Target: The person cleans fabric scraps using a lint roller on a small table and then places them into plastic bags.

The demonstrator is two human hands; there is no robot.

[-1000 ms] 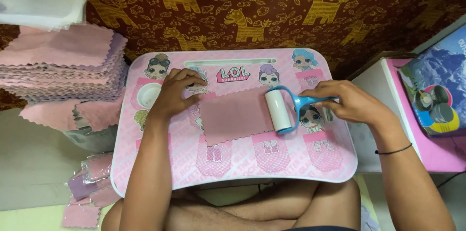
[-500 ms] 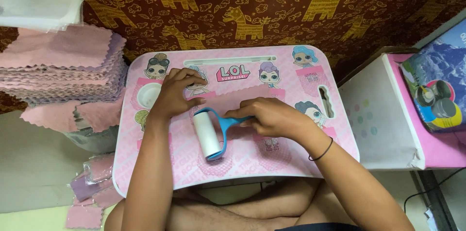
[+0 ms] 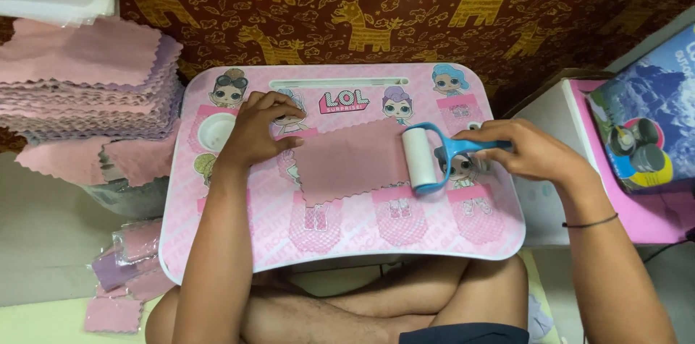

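The cloth (image 3: 352, 159) looks soft and matt, a dusty pink fabric with zigzag-cut edges. The roller (image 3: 418, 158) has a white, papery-looking drum and a smooth, slightly glossy blue plastic frame and handle. The desk (image 3: 347, 243) is hard pink plastic, smooth and printed, with a faint sheen. The stack (image 3: 87, 83) at the left is the same matt cloth. The backdrop (image 3: 434, 11) is woven, patterned fabric.

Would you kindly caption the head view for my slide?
Left hand pins a pink cloth on a lap desk; right hand holds a blue lint roller at its edge.
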